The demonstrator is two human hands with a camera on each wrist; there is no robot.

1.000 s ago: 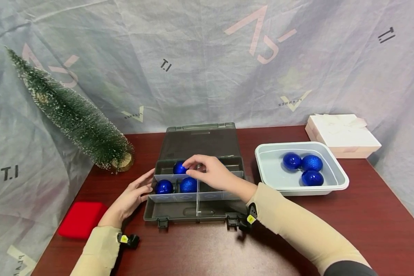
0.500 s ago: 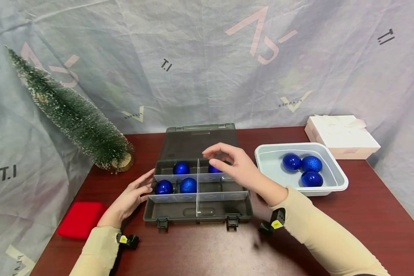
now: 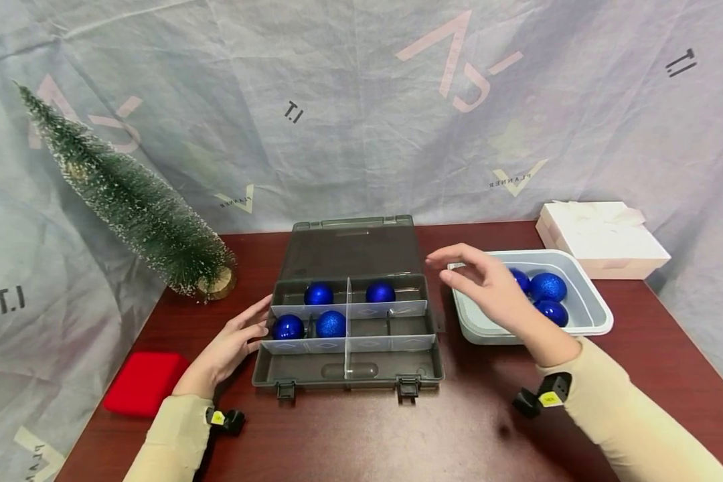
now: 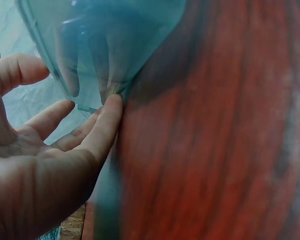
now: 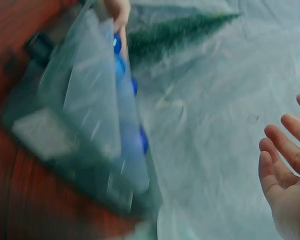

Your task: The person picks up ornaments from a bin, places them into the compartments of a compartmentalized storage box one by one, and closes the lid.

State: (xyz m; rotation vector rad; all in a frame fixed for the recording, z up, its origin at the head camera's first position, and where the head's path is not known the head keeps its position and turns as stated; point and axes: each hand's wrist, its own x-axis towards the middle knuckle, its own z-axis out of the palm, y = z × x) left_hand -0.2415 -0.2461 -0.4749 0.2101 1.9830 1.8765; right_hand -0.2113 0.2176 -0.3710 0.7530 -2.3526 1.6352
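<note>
A grey see-through divider box (image 3: pixel 391 381) lies with its lid (image 3: pixel 352 251) laid back. Its back row has one blue bauble (image 3: pixel 318 294) left of the centre divider and another blue bauble (image 3: pixel 380 292) right of it. A shiny bauble (image 3: pixel 288 327) and a glittery bauble (image 3: pixel 331 325) sit in the middle row's left half. My left hand (image 3: pixel 231 348) touches the box's left side; in the left wrist view its fingers (image 4: pixel 102 127) extend against the plastic wall. Holding nothing, my right hand (image 3: pixel 491 288) hovers over the left edge of a white basin (image 3: pixel 596 318), fingers relaxed.
Inside the basin are three blue baubles, the glittery bauble (image 3: pixel 548 288) among them; my right hand partly covers one. A white gift box (image 3: pixel 602 231) stands behind it. At left are a small Christmas tree (image 3: pixel 138 207) and a red box (image 3: pixel 144 383). A fabric backdrop borders the table.
My right hand has moved right, from the back-row baubles over the box to the basin's edge, uncovering the back-right bauble. The left hand has stayed at the box's side.
</note>
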